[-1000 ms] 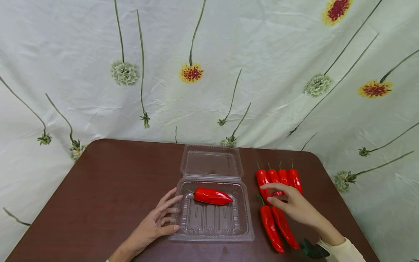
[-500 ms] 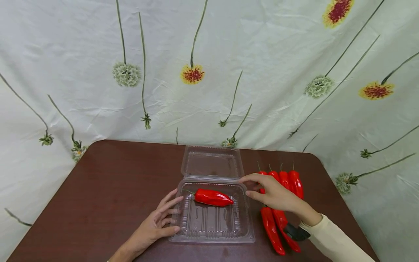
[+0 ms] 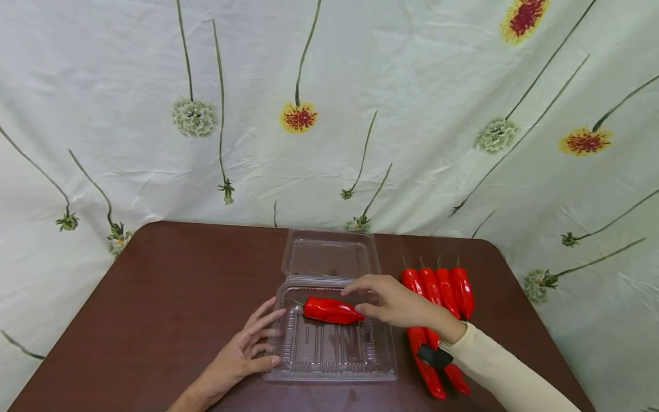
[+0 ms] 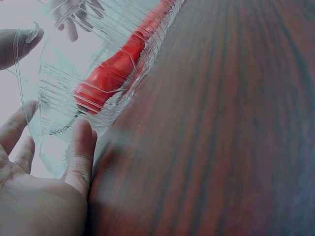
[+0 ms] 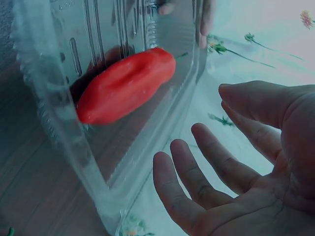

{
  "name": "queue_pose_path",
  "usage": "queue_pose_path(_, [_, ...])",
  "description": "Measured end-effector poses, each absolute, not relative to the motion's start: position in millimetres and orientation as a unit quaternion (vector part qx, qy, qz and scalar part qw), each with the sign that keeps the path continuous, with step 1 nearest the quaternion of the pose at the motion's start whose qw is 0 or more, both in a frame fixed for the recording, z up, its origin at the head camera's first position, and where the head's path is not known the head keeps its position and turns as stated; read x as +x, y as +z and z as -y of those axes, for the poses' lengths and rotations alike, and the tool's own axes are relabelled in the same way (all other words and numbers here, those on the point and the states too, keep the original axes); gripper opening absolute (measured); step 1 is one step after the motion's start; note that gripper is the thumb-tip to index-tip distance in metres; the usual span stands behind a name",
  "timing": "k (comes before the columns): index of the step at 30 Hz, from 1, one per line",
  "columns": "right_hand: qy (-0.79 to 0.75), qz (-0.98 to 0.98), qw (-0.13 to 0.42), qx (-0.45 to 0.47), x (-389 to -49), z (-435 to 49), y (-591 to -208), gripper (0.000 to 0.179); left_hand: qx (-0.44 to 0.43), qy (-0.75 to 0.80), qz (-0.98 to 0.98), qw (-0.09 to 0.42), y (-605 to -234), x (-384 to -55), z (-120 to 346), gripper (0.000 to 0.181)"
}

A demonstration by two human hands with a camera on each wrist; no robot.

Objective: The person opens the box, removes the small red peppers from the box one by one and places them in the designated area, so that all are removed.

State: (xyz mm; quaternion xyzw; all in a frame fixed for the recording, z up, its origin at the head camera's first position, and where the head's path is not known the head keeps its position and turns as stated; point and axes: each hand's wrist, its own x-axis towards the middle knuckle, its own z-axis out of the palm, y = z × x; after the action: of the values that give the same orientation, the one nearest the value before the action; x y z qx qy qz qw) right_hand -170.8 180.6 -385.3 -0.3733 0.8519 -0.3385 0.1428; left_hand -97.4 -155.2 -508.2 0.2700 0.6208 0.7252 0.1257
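Observation:
A red pepper (image 3: 329, 309) lies sideways in the base of a clear plastic clamshell box (image 3: 329, 375), its stem to the left. My left hand (image 3: 238, 353) rests with spread fingers against the box's left wall; the left wrist view shows the fingertips (image 4: 81, 132) at the clear plastic. Over the box's right side reaches my right hand (image 3: 399, 301), palm down, close to the pepper's pointed end. In the right wrist view its fingers (image 5: 165, 172) are spread and lightly bent, holding nothing, and apart from the pepper (image 5: 125, 88).
Right of the box, several red peppers (image 3: 461, 289) lie in a row, with two more (image 3: 423, 366) in front, partly behind my right wrist and its black camera (image 3: 435, 356). The box lid (image 3: 332, 252) lies folded back on the brown table (image 3: 195, 286). A flowered cloth (image 3: 247, 68) hangs behind.
My right hand has moved left from above the peppers on the right to over the box. The left hand stays at the box's left wall. The pepper inside has not moved.

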Motion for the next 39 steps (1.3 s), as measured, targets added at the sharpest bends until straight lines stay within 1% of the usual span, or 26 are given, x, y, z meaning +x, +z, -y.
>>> queue_pose_path(7, [-0.278, -0.862, 0.152, -0.395, -171, -159, -388, 0.036, 0.267, 0.726, -0.62, 0.131, -509, -98, 155, 0.074])
queue_pose_path(16, [-0.214, -0.879, 0.164, -0.393, -172, -141, -402, 0.037, 0.276, 0.725, -0.619, 0.126, -510, -98, 154, 0.074])
queue_pose_path(22, [-0.198, -0.885, 0.177, -0.382, -169, -136, -409, 0.035, 0.283, 0.722, -0.62, 0.117, -511, -98, 154, 0.074])
queue_pose_path(29, [-0.188, -0.892, 0.18, -0.37, -168, -134, -413, 0.034, 0.269, 0.722, -0.624, 0.13, -509, -99, 154, 0.074])
queue_pose_path(34, [-0.178, -0.887, 0.195, -0.379, -168, -132, -414, 0.034, 0.248, 0.723, -0.63, 0.139, -509, -98, 153, 0.076])
queue_pose_path(39, [-0.162, -0.883, 0.219, -0.383, -166, -132, -418, 0.039, 0.266, 0.722, -0.625, 0.133, -509, -99, 153, 0.073])
